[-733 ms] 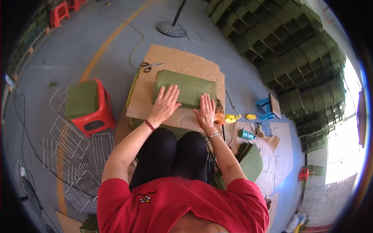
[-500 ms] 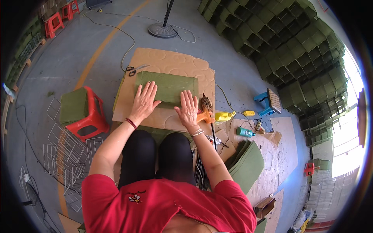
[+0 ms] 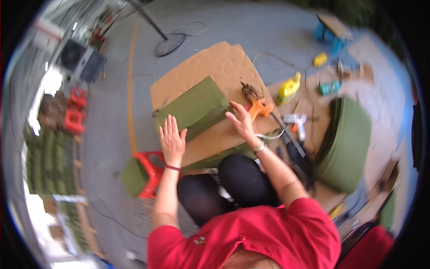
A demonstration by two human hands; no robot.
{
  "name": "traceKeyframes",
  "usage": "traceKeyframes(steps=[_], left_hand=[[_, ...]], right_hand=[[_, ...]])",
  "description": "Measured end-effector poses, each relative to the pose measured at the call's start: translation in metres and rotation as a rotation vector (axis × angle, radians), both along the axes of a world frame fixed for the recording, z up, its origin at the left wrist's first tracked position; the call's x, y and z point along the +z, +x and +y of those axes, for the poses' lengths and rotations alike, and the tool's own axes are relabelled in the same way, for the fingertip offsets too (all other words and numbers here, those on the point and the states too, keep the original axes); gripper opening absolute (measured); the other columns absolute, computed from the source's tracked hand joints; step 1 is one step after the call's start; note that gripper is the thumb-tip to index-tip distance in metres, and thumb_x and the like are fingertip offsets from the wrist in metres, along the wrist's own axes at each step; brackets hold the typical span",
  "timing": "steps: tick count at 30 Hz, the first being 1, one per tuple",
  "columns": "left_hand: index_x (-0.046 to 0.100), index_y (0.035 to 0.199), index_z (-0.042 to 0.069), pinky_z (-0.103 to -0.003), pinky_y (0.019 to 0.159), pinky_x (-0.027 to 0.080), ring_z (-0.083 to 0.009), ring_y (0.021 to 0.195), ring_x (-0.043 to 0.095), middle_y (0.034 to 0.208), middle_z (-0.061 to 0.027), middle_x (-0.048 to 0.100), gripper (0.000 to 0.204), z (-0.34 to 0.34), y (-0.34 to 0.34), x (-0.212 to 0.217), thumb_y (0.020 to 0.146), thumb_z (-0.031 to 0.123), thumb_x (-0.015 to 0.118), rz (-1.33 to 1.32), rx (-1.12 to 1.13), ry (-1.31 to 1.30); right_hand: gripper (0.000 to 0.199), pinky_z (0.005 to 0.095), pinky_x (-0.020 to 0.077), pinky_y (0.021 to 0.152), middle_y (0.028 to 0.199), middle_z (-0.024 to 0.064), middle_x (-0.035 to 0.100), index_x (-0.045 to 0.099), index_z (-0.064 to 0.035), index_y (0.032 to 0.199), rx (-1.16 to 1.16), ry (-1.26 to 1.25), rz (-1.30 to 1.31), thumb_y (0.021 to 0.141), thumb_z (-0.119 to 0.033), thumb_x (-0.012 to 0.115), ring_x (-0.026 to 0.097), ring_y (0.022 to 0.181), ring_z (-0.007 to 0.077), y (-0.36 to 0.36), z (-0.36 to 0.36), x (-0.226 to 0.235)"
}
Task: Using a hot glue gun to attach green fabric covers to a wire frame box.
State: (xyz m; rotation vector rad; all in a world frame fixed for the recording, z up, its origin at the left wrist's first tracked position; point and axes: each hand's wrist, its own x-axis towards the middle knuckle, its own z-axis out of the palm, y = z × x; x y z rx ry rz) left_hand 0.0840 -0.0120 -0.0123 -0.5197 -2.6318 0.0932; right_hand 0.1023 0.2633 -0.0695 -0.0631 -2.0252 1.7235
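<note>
Far to your left, stacks of green blocks point(image 3: 49, 161) stand in rows, well apart from where you sit, likely parked there so the floor around you stays free. Nearer, a red stool point(image 3: 150, 172) with a green pad on it sits just beside your left knee, close enough to reach without getting up.

Your left hand point(image 3: 172, 140) lies open, fingers spread and palm down, at the near edge of the green cushion point(image 3: 193, 107). That flat spread looks meant to pin the cushion so it does not slide. The cushion itself rests slantwise on the big cardboard sheet point(image 3: 215, 67), which keeps it off the bare concrete (and gives you a flat bed to press against).

Your right hand point(image 3: 242, 122) is also open, fingers stretched toward the cushion's right end, touching it or very nearly; blur makes the exact contact hard to judge. It grips nothing. With a palm at each end, you hold the cushion square from both sides.

Just past that hand lies an orange tool point(image 3: 257, 107) with something brown and bristly at its tip, set within easy reach. Further right sit a yellow bottle point(image 3: 287, 88) and a pale gun-shaped tool point(image 3: 296, 121), clustered on your working side. A folded green cover point(image 3: 347, 143) is heaped beyond them, apart from the cushion.
</note>
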Motion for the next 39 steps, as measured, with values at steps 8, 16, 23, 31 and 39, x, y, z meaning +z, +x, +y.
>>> traceKeyframes(steps=[8,16,23,31,39], left_hand=[[0.032,0.147,0.001,-0.05,0.114,0.023,-0.0342,0.139,0.034,0.151,-0.0173,0.035,0.068,-0.038,0.01,-0.01,0.101,0.051,0.027,0.003,-0.111,0.316],[0.031,0.147,-0.001,-0.048,0.116,0.018,-0.0372,0.139,0.034,0.15,-0.0203,0.036,0.073,-0.083,0.013,-0.021,0.101,0.055,0.021,-0.103,-0.09,0.635],[0.03,0.147,0.0,-0.047,0.117,0.017,-0.0362,0.14,0.033,0.151,-0.0202,0.035,0.073,-0.082,0.008,-0.019,0.101,0.055,0.02,-0.168,-0.114,0.681],[0.03,0.147,0.0,-0.048,0.117,0.017,-0.0364,0.139,0.033,0.151,-0.0198,0.035,0.073,-0.084,0.007,-0.025,0.101,0.055,0.02,-0.148,-0.128,0.745],[0.036,0.145,0.001,-0.051,0.115,0.022,-0.0328,0.137,0.038,0.149,-0.0162,0.038,0.06,-0.041,0.005,-0.014,0.098,0.038,0.046,0.007,-0.057,0.346]], right_hand=[[0.012,0.035,0.0515,0.069,0.084,0.0081,0.063,0.065,-0.0035,0.086,0.032,0.049,0.306,0.078,-0.009,0.073,0.062,0.08,0.0265,0.001,-0.029,0.036],[0.015,0.0374,0.0496,0.063,0.075,0.006,0.054,0.059,-0.0053,0.081,0.219,0.239,0.469,0.076,-0.009,0.072,0.057,0.076,0.0246,0.011,-0.08,0.093],[0.017,0.0357,0.0508,0.064,0.079,0.0076,0.06,0.065,-0.0047,0.09,0.152,0.199,0.442,0.075,-0.006,0.073,0.06,0.074,0.0255,0.012,-0.08,0.105],[0.016,0.0349,0.0518,0.064,0.078,0.0061,0.062,0.065,-0.0056,0.091,0.129,0.429,0.485,0.076,-0.006,0.071,0.061,0.074,0.0237,0.016,-0.061,0.078],[0.023,0.037,0.0523,0.072,0.087,0.0156,0.067,0.066,-0.002,0.1,0.033,0.191,-0.004,0.079,-0.008,0.072,0.066,0.083,0.0321,0.016,-0.013,0.034]])
